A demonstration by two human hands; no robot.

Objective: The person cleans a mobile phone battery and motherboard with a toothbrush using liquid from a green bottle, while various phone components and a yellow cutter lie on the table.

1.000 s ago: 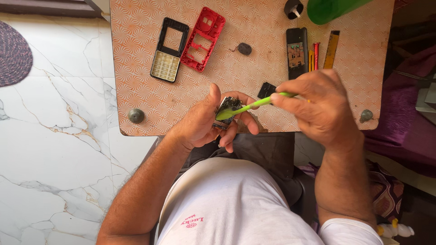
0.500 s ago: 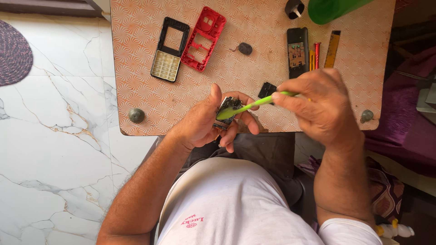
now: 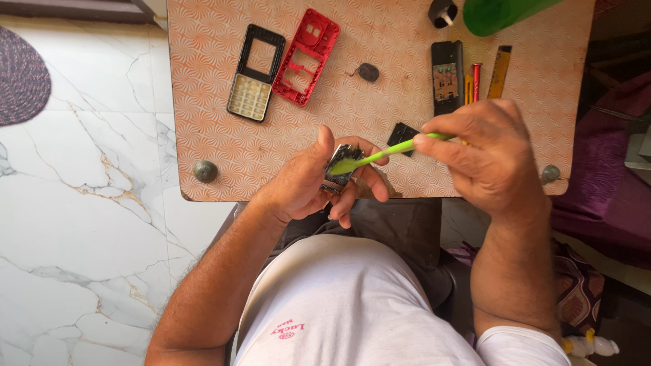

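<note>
My left hand [image 3: 305, 179] grips a small dark phone circuit board [image 3: 340, 171] over the near edge of the orange patterned table [image 3: 217, 146]. My right hand [image 3: 485, 152] holds a thin green plastic tool [image 3: 380, 157], whose flat tip rests on the board. On the table lie a black phone front with keypad [image 3: 254, 73], a red phone frame [image 3: 306, 57], a small dark round part [image 3: 368, 72], a black phone body [image 3: 447, 76] and a small black square piece [image 3: 403, 135].
A red-handled tool [image 3: 476, 80] and a yellow flat tool [image 3: 500, 70] lie beside the black phone body. A green container [image 3: 498, 13] and a black cap [image 3: 442, 11] stand at the far edge. White marble floor [image 3: 81, 203] lies to the left, purple fabric [image 3: 603, 176] to the right.
</note>
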